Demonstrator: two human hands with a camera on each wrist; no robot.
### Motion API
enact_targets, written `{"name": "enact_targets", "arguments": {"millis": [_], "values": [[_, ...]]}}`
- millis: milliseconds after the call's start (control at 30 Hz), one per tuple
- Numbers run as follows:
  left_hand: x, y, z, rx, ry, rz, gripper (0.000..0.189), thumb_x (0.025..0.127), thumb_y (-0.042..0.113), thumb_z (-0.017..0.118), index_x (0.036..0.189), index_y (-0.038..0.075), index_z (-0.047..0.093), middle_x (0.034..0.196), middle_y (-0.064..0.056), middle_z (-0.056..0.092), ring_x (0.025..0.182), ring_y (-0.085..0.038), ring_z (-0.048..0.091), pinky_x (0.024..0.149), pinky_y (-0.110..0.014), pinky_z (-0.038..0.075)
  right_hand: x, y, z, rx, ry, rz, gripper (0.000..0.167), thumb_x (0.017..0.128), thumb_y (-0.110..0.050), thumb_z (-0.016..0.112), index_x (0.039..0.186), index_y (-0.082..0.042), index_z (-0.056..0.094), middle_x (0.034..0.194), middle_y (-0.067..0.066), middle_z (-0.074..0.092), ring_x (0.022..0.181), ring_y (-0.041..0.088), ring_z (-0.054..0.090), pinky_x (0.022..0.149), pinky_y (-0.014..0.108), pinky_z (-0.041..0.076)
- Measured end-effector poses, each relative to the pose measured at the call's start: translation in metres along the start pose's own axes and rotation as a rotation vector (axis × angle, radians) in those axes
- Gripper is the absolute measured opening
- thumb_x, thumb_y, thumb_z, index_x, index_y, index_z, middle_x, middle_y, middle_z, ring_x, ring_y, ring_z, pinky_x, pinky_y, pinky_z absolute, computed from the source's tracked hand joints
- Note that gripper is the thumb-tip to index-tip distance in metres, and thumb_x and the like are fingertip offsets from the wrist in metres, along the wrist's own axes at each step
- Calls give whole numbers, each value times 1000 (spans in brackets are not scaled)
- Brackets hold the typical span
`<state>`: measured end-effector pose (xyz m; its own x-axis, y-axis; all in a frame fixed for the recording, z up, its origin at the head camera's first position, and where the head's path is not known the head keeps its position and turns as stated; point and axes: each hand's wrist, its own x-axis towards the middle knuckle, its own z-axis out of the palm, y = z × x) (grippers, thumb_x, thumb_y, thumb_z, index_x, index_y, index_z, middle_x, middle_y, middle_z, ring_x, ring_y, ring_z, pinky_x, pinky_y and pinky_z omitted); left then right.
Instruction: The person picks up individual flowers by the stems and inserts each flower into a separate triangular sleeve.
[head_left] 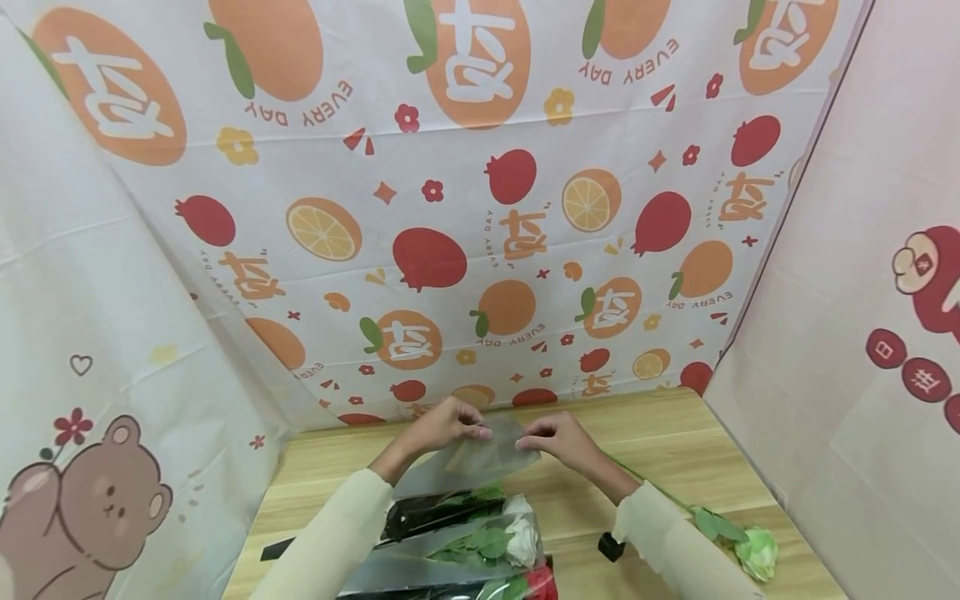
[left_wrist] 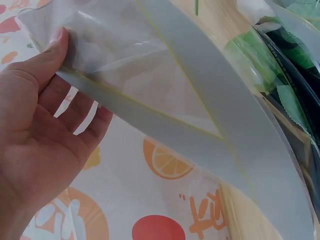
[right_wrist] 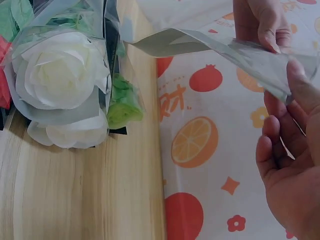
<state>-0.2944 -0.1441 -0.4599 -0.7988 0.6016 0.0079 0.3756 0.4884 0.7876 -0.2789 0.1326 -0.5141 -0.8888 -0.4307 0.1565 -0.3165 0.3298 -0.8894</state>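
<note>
A translucent grey flower-wrapping sleeve (head_left: 480, 457) with thin yellow lines is held up between both hands over the far part of the table. My left hand (head_left: 450, 423) pinches its edge between thumb and fingers; in the left wrist view the thumb lies on top of the film (left_wrist: 130, 107). On the opposite side, my right hand (head_left: 562, 440) grips another edge, also with thumb and fingers. The right wrist view has the sleeve (right_wrist: 240, 57) stretched between the two hands. I see no flower inside the film.
Wrapped white roses (head_left: 522, 537) and a red flower (head_left: 542, 583) lie nearer on the wooden table (head_left: 592, 492). A loose pale green rose (head_left: 757, 554) with a long stem lies right, behind the right forearm. A small black object (head_left: 611, 547) sits beside that forearm. Printed cloth (head_left: 480, 308) hangs around.
</note>
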Motion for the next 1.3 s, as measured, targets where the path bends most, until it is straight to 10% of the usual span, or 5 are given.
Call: {"name": "enact_targets", "arguments": {"millis": [300, 633, 1300], "values": [[0, 7, 0, -5, 3, -1, 14, 94, 18, 77, 88, 6, 81, 85, -12, 77, 62, -3, 42, 60, -21, 38, -6, -8, -13, -1, 106, -37, 23, 98, -39, 73, 111, -22, 81, 103, -3, 79, 91, 16, 72, 75, 25, 56], [2, 10, 1, 71, -8, 24, 16, 95, 20, 77, 85, 8, 81, 76, -18, 72, 55, -4, 33, 55, -20, 33, 10, -41, -8, -315, 303, -734, 18, 82, -7, 87, 99, -11, 82, 87, 2, 79, 73, 8, 70, 63, 25, 57], [-1, 13, 5, 86, -8, 13, 14, 95, 20, 77, 86, 11, 82, 83, -7, 78, 60, -3, 41, 57, -20, 35, 9, -39, -6, -318, 275, -740, 16, 82, -4, 86, 96, -12, 83, 89, 3, 81, 71, 8, 70, 61, 17, 51]]}}
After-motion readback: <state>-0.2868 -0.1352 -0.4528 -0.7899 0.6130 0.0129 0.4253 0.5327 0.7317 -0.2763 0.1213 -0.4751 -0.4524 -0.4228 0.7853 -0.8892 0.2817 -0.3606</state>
